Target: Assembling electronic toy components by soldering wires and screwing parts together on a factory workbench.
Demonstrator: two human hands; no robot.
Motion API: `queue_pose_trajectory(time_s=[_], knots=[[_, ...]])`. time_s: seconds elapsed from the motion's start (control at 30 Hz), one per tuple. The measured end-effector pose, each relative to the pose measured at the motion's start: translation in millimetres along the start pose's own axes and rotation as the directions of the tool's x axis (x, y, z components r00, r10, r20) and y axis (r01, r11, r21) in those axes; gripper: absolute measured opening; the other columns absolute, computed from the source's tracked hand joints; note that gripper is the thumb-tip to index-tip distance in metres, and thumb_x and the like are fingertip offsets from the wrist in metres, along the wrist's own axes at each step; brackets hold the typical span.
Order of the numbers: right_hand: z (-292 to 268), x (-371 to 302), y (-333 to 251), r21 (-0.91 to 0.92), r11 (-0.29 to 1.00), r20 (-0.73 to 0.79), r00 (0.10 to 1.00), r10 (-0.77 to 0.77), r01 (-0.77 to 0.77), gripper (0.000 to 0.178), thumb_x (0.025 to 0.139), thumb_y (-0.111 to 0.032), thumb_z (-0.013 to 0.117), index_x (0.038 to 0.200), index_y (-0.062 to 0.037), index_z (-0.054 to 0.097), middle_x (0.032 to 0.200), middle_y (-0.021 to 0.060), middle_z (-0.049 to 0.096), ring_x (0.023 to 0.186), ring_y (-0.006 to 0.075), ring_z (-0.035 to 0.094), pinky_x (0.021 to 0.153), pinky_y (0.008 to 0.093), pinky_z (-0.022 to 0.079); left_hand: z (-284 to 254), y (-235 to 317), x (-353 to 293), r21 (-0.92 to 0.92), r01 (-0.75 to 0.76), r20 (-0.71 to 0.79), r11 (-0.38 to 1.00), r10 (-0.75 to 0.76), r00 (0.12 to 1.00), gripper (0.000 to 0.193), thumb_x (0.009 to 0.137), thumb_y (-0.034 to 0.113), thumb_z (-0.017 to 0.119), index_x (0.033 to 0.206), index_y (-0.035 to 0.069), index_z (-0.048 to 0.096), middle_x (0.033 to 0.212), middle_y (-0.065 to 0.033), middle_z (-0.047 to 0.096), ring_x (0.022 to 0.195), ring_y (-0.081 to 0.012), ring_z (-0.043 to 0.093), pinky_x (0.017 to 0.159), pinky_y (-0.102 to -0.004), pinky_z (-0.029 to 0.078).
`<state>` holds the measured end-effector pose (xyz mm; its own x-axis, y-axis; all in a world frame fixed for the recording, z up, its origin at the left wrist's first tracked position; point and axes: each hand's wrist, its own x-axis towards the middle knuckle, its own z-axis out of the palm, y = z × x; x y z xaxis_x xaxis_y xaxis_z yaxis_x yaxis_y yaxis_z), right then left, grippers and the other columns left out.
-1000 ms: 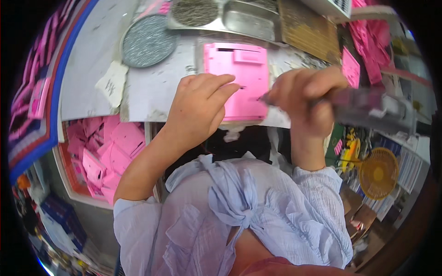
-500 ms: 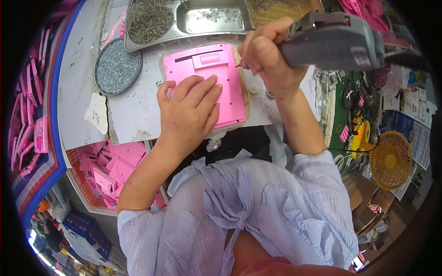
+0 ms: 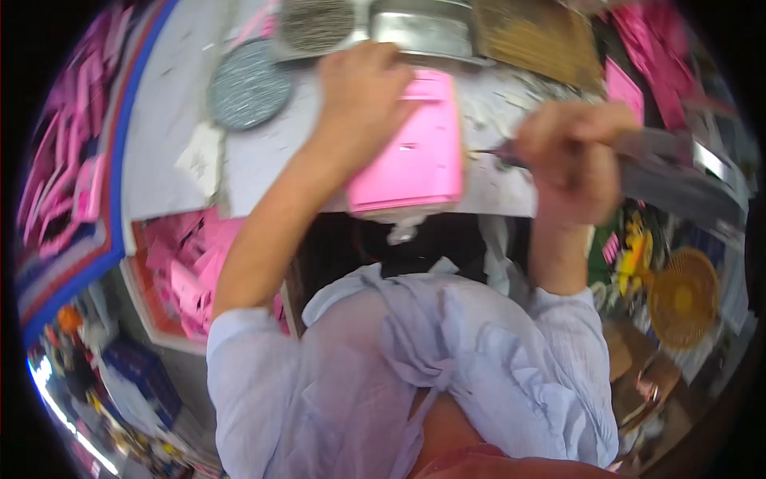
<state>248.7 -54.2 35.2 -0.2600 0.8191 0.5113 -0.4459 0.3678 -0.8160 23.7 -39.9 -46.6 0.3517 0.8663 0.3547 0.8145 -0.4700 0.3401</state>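
Note:
A pink plastic casing (image 3: 419, 164) sits in a holder at the table's front edge, small holes showing in its face. My left hand (image 3: 359, 96) is at its far left corner, the fingers bent over the far edge and the thumb on top. The fingertips are hidden. My right hand (image 3: 576, 152) is closed around a grey power screwdriver (image 3: 682, 182), held sideways to the right of the casing. Its thin bit points left, toward the casing but apart from it. Motion blurs both hands.
Behind the casing stand a metal tray (image 3: 423, 30) holding screws and a brown board (image 3: 538, 40). A round dish of small metal parts (image 3: 251, 84) lies at the left. Below the table's left side, a crate (image 3: 163, 319) holds pink parts. A yellow fan (image 3: 682, 297) stands at the right.
My left hand has gone from the casing's lower left to its far edge. My right hand has drawn the screwdriver away to the right. The whole view has shifted.

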Motion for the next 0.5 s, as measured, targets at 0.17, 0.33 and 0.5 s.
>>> queue_pose_trajectory(time_s=[0.17, 0.33, 0.5], knots=[[-29.2, 18.7, -39.2, 0.125, 0.992, 0.120, 0.993, -0.024, 0.009, 0.020, 0.098, -0.027, 0.059, 0.109, -0.0107, 0.057, 0.064, -0.0043, 0.051, 0.057, 0.0103, 0.046, 0.057, 0.0279, 0.036, -56.7, -11.8, -63.0, -0.366, 0.020, -0.372, 0.930, -0.166, 0.913, 0.039, 0.076, 0.018, 0.081, 0.110, 0.005, 0.065, 0.137, -0.0163, 0.057, 0.125, -0.0348, 0.056, 0.105, -0.0512, 0.044], [-36.1, 23.3, -30.9, 0.169, 0.984, 0.228, 0.974, 0.009, -0.049, 0.021, 0.100, -0.030, 0.059, 0.111, -0.0119, 0.057, 0.063, -0.0078, 0.051, 0.054, 0.0080, 0.045, 0.059, 0.0255, 0.036, -50.5, -69.4, -343.8, -0.508, 0.779, -0.448, 0.368, -0.885, 0.126, 0.032, 0.095, 0.022, 0.065, 0.113, -0.004, 0.058, 0.112, -0.0112, 0.058, 0.107, -0.0200, 0.055, 0.097, -0.0380, 0.045], [-11.5, 34.8, -5.1, 0.149, 0.987, 0.187, 0.982, 0.032, -0.061, 0.022, 0.100, -0.029, 0.060, 0.110, -0.0099, 0.056, 0.062, -0.0064, 0.050, 0.053, 0.0089, 0.044, 0.054, 0.0254, 0.035, -24.2, -120.2, -503.7, -0.975, 0.212, -0.051, -0.070, -0.856, -0.515, 0.049, 0.094, 0.031, 0.068, 0.123, -0.007, 0.054, 0.113, -0.0171, 0.059, 0.110, -0.0301, 0.058, 0.094, -0.0423, 0.050]])
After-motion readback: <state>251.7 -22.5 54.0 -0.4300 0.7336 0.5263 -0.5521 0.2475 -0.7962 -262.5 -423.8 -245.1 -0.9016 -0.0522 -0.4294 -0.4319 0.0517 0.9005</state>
